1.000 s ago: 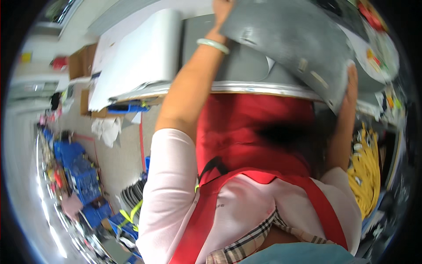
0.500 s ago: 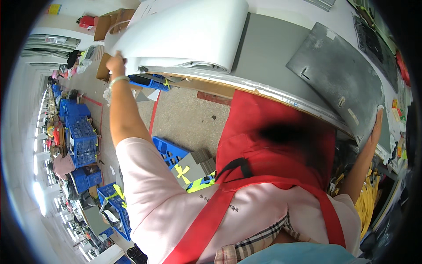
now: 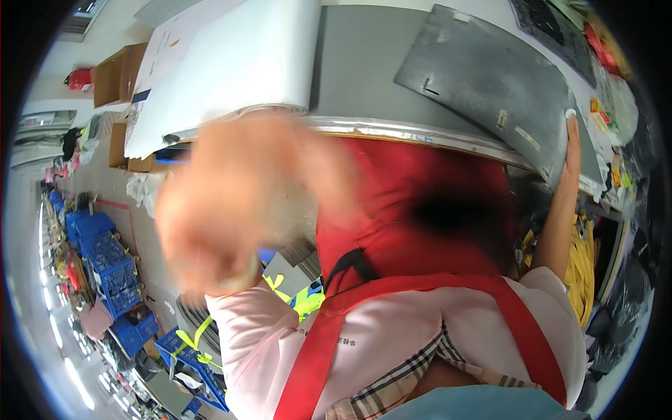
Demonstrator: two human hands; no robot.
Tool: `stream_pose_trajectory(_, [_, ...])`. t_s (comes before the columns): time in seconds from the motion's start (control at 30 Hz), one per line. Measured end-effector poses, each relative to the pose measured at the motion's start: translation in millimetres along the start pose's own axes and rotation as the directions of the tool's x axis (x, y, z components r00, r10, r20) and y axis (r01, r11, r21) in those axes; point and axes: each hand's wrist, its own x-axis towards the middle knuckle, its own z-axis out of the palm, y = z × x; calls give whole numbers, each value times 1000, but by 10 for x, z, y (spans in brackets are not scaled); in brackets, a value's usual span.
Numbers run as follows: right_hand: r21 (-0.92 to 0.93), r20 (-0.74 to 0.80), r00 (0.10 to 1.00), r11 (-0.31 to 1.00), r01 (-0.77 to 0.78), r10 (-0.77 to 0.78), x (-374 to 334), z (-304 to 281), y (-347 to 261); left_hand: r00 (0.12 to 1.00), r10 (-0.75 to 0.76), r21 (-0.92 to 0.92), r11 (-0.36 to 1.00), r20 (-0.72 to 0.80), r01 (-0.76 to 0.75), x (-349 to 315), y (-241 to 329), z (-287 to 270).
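Note:
My left hand (image 3: 238, 182) is raised over the table's front edge, close to the camera. It is smeared by motion, so its fingers and anything in them cannot be made out. Stretched straight, the fingers of my right hand (image 3: 572, 147) lie against the right edge of a dark grey board (image 3: 490, 77); a small white cover shows at one fingertip. This board has slots and rests at an angle on a flat grey sheet (image 3: 367, 63). Left of them, a large white sheet (image 3: 231, 63), folded over at its right side, spreads across the table, nearest my left hand.
A red apron (image 3: 413, 182) hangs down my front beside the table edge (image 3: 420, 138). Blue crates (image 3: 105, 245) stand along the floor at left, cardboard boxes (image 3: 120, 73) at the far left. Yellow strips (image 3: 579, 273) hang below the table at right, near black plastic bags (image 3: 630, 308).
My left hand has let go of the white sheet's left edge and come back toward me. The sheet now lies flatter on the table. My right hand stays at the dark board's edge.

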Motion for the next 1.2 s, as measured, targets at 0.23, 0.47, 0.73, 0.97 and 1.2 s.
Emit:
stream_pose_trajectory(0.23, [14,58,998,999,32,-33,-105,111,-31,933,112,-492,867,341,75,275,331,994])
stream_pose_trajectory(0.47, [57,63,998,998,12,-15,-74,75,-23,933,65,-587,792,355,168,168,356,1085])
stream_pose_trajectory(0.73, [263,151,988,965,-1,-40,-107,96,6,918,61,-631,744,392,221,224,156,1074])
stream_pose_trajectory(0.97, [290,238,970,948,-127,57,-45,528,-144,912,53,-635,734,408,241,212,225,979])
stream_pose_trajectory(1.2, [-99,396,917,991,94,-47,365,1305,-14,918,-43,-586,758,395,288,268,216,1004])
